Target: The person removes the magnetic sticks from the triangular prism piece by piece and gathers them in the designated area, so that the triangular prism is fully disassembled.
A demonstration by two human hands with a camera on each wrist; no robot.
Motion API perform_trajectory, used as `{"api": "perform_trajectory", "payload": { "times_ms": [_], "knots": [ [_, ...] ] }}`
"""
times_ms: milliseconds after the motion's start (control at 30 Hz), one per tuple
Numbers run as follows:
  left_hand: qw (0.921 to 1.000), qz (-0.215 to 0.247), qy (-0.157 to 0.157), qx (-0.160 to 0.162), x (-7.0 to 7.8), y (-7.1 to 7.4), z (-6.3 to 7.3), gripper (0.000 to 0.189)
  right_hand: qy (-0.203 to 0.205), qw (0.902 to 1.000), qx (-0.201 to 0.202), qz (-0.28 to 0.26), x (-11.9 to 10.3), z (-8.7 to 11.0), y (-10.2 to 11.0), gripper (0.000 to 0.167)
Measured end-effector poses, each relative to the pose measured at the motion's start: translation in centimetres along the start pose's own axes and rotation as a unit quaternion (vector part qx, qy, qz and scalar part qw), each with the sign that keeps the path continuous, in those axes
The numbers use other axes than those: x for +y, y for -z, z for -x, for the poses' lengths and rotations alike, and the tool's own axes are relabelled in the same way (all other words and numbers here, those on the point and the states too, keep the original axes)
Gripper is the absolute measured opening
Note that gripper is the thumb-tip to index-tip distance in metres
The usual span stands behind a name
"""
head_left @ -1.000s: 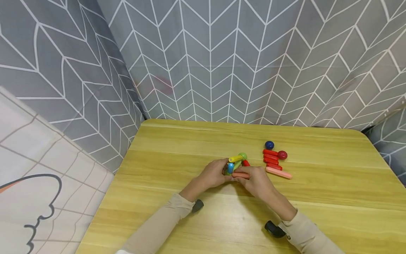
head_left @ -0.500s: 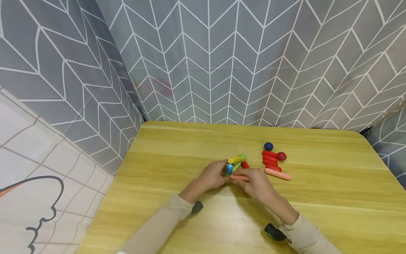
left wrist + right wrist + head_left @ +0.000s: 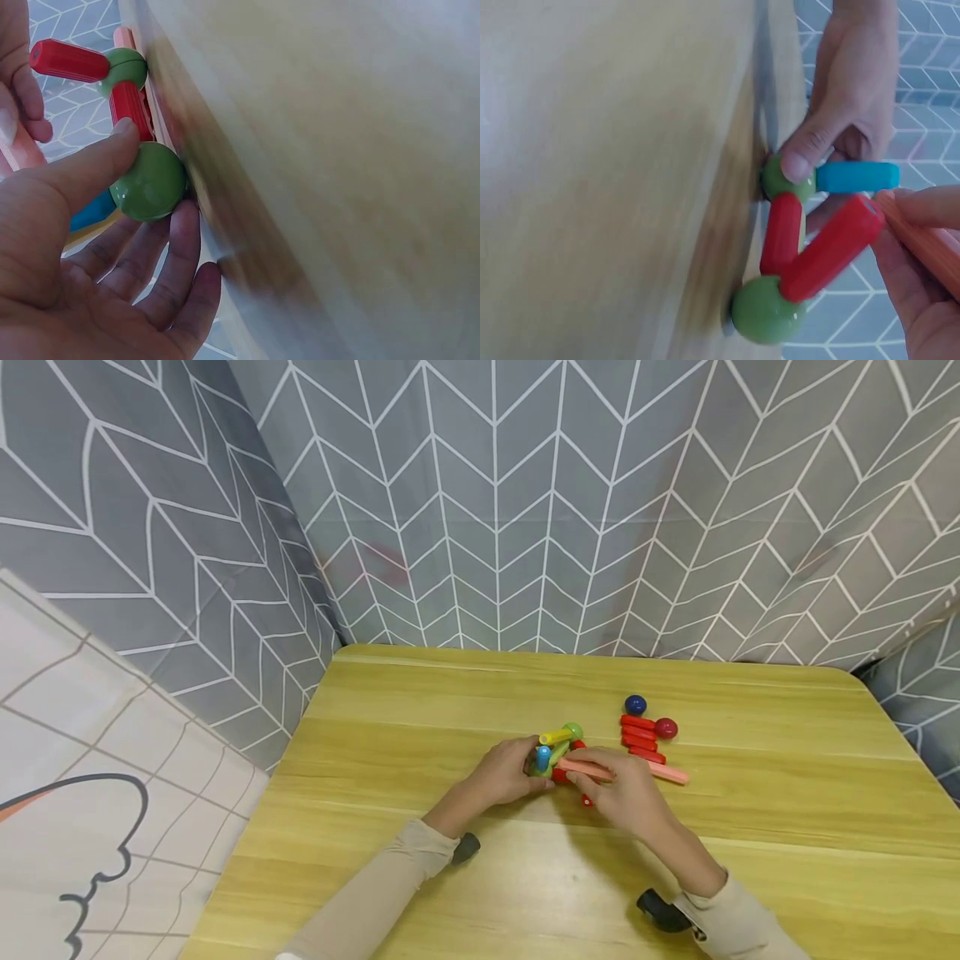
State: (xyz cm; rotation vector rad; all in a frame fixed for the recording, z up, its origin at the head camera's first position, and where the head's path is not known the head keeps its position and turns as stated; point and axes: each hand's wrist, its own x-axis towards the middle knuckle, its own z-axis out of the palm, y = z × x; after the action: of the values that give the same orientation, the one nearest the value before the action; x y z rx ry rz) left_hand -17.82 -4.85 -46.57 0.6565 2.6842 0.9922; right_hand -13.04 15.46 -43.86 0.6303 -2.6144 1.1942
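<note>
Gripping green ball (image 3: 150,184) in left hand (image 3: 508,772), pinching pink stick (image 3: 583,767) in right hand (image 3: 628,792), having both nearer far left corner of worktop (image 3: 420,693) than far right; probably best holding ball still, aiming stick straight, not bumping blue stick (image 3: 543,758)

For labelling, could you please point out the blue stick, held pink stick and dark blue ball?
Blue stick (image 3: 857,177), right wrist view: middle of its side.
Held pink stick (image 3: 923,245), right wrist view: its visible middle.
Dark blue ball (image 3: 636,704), head view: its middle.
</note>
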Motion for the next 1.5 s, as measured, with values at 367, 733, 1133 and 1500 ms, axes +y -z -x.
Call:
{"api": "perform_trajectory", "payload": {
  "times_ms": [367, 733, 1133, 1500],
  "knots": [
    [0.9999, -0.01, 0.009, -0.003, 0.3, 0.1, -0.1, 0.038, -0.06, 0.9975, 0.038, 0.002, 1.7, 0.6, 2.9, 0.029],
    [0.9998, -0.007, 0.015, -0.007, 0.4, 0.0, 0.0, 0.04, -0.156, 0.9855, 0.064, 0.017, 5.0, 2.1, 4.1, 0.025],
    [0.9998, -0.009, 0.018, -0.006, 0.2, 0.1, 0.0, 0.039, -0.148, 0.9855, 0.059, 0.057, 6.5, 3.1, 4.3, 0.018],
    [0.9997, -0.009, 0.02, -0.005, 0.2, 0.2, 0.1, 0.039, -0.167, 0.9825, 0.045, 0.07, 7.3, 3.8, 4.2, 0.024]
  ]
}}
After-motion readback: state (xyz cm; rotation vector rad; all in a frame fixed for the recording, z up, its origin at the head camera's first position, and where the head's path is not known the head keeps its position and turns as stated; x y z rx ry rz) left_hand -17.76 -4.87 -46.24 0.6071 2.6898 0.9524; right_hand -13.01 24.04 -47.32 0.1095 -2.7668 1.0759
